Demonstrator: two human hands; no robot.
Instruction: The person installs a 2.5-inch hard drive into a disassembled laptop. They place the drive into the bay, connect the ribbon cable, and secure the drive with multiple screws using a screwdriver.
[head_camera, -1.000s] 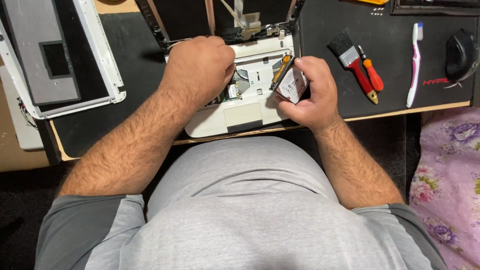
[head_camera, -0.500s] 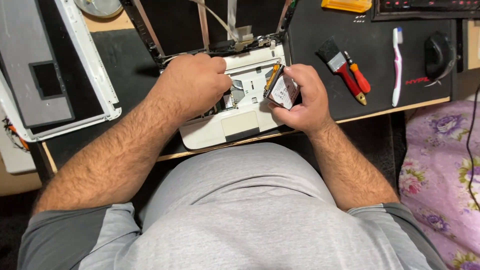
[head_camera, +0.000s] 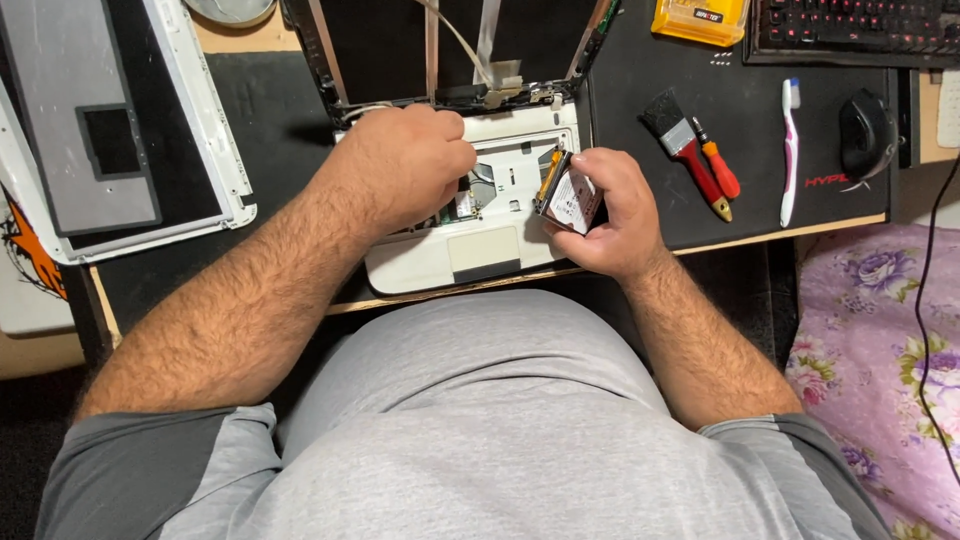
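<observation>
Gripping a small silver drive (head_camera: 572, 200), the right hand (head_camera: 610, 215) stays curled while the left hand (head_camera: 405, 165), fisted, rests on the white laptop base (head_camera: 440, 260).

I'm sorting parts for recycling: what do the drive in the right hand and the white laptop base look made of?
The hard drive in the right hand looks like bare metal: silvery, dull sheen, with a paper label. The laptop base under the left hand looks like moulded white plastic, smooth and matte, though painted metal can't be ruled out.
</observation>
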